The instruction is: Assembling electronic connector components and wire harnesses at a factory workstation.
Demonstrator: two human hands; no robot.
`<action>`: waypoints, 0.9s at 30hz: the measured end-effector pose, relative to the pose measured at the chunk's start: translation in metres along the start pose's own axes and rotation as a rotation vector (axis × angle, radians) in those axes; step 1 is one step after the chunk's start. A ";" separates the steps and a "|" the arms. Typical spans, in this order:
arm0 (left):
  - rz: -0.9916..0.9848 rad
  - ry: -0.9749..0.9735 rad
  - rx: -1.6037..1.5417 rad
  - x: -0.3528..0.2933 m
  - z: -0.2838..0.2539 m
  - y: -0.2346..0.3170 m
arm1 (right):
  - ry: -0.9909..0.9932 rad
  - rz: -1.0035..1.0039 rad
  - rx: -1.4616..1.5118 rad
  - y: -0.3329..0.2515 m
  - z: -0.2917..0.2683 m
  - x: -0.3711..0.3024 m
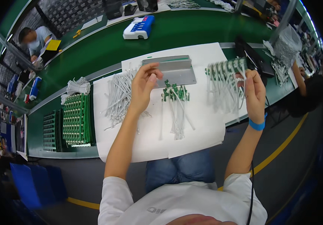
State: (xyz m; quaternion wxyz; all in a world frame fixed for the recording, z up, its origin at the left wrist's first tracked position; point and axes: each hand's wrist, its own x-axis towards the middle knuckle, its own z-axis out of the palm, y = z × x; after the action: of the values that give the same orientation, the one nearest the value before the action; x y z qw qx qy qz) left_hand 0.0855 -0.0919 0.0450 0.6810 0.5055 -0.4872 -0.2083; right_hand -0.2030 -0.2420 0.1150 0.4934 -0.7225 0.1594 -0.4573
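Observation:
My right hand (255, 92) grips the end of a green circuit board strip (225, 68) above the right part of the white sheet. White cables hang from the strip, blurred by motion. Loosely curled, with the fingers apart and nothing visible in them, my left hand (144, 85) hovers between a pile of white cables (117, 98) and a grey metal plate (183, 73) with a raised ledge. Between my hands lie several small green circuit boards (174, 93), their white cables (177, 122) trailing toward me on the white sheet (197, 129).
Stacked green board panels (76, 120) and a dark rack (49, 129) stand left, below a bundle of white cables (78, 87). A blue and white device (139, 27) rests on the green bench behind. A clear plastic bag (287, 45) is far right; a co-worker (37, 41) sits far left.

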 end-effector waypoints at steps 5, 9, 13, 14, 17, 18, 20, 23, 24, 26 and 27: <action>-0.079 -0.238 -0.448 -0.001 -0.005 0.016 | -0.281 0.181 0.375 -0.006 0.059 0.006; -0.245 -0.507 -0.304 -0.012 -0.013 0.023 | -0.372 0.116 0.238 0.007 0.097 0.007; -0.453 -0.476 -0.335 -0.005 -0.020 0.021 | -0.419 0.089 -0.005 0.022 0.107 0.011; -0.459 -0.458 -0.348 -0.002 -0.021 0.021 | -0.414 0.099 -0.114 0.024 0.103 0.014; -0.463 -0.431 -0.353 -0.002 -0.025 0.025 | -0.374 0.204 -0.005 0.036 0.110 0.031; -0.468 -0.428 -0.356 0.000 -0.026 0.025 | -0.335 0.300 0.072 0.037 0.115 0.039; -0.478 -0.396 -0.380 -0.001 -0.028 0.020 | -0.473 0.253 0.050 0.052 0.119 0.062; -0.489 -0.313 -0.310 -0.005 -0.027 0.021 | -0.646 0.227 -0.056 0.053 0.124 0.080; -0.471 -0.293 -0.262 -0.006 -0.026 0.021 | -0.664 0.211 -0.114 0.061 0.124 0.084; -0.409 -0.324 -0.189 -0.007 -0.028 0.021 | -0.615 0.177 -0.125 0.068 0.129 0.080; -0.373 -0.358 -0.146 -0.007 -0.031 0.019 | -0.588 0.128 -0.114 0.073 0.135 0.077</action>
State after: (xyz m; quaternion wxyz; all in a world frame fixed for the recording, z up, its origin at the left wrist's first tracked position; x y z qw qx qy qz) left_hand 0.1055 -0.0639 0.0587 0.5684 0.4911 -0.4821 -0.4508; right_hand -0.0356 -0.2512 0.0783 0.5048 -0.8389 0.0805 -0.1870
